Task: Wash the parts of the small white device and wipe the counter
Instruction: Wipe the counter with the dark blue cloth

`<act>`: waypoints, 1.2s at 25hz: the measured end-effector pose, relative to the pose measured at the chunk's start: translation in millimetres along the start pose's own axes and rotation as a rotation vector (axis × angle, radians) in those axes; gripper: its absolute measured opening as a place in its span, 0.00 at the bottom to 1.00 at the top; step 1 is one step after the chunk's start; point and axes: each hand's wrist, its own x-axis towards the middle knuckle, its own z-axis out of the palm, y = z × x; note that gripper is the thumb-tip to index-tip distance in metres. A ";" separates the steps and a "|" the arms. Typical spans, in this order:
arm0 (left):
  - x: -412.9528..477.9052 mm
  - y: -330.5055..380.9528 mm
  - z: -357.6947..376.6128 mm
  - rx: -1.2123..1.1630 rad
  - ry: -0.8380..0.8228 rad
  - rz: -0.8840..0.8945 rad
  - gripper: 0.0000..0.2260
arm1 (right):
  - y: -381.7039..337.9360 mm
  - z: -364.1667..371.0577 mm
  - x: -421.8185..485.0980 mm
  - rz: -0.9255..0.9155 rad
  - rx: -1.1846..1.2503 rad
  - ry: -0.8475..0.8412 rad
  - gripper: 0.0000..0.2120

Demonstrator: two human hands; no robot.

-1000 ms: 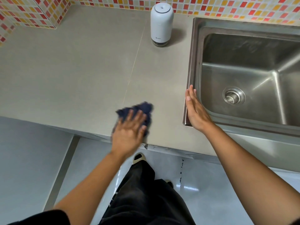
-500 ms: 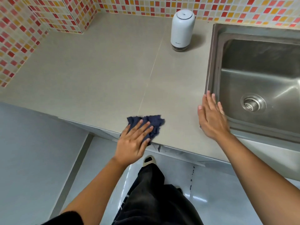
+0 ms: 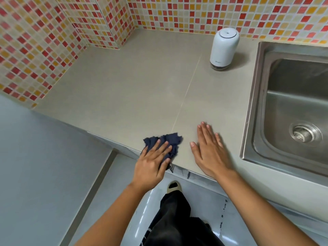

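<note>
The bench [image 3: 124, 89] looks like matt beige stone, smooth, with one thin seam. The sink [image 3: 284, 107] is brushed steel with a dull sheen. The device [image 3: 224, 48] is smooth white plastic. The rag [image 3: 170, 139] is dark blue cloth, rough and frayed. The wall tiles [image 3: 35, 41] are glossy mosaic; the floor [image 3: 44, 174] shines grey.

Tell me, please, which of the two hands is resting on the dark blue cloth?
The left hand, pressed flat on the dark blue cloth at the counter's front edge. The right hand lies flat on bare counter beside it, touching no cloth.
</note>
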 end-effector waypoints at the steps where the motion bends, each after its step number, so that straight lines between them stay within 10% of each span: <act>1: 0.0 -17.0 -4.6 0.002 -0.014 0.028 0.23 | 0.6 1.1 0.6 0.004 -0.022 -0.010 0.37; 7: 113.6 -95.5 -29.3 0.068 0.008 -0.514 0.21 | -9.2 5.2 6.1 0.017 -0.064 0.041 0.38; 14: 40.5 -81.6 -31.3 0.007 -0.058 -0.140 0.27 | -16.3 17.0 10.7 0.021 -0.129 0.083 0.31; 20: 129.1 -178.0 -58.0 0.090 0.033 -0.681 0.21 | -9.2 20.0 11.1 -0.009 -0.096 0.084 0.33; 26: 75.3 -81.7 -27.7 0.046 -0.106 -0.014 0.23 | -14.4 17.5 8.5 0.041 -0.129 0.052 0.33; 30: 126.4 -149.8 -49.0 0.067 -0.064 -0.032 0.24 | -18.3 13.3 10.2 0.058 -0.126 0.043 0.33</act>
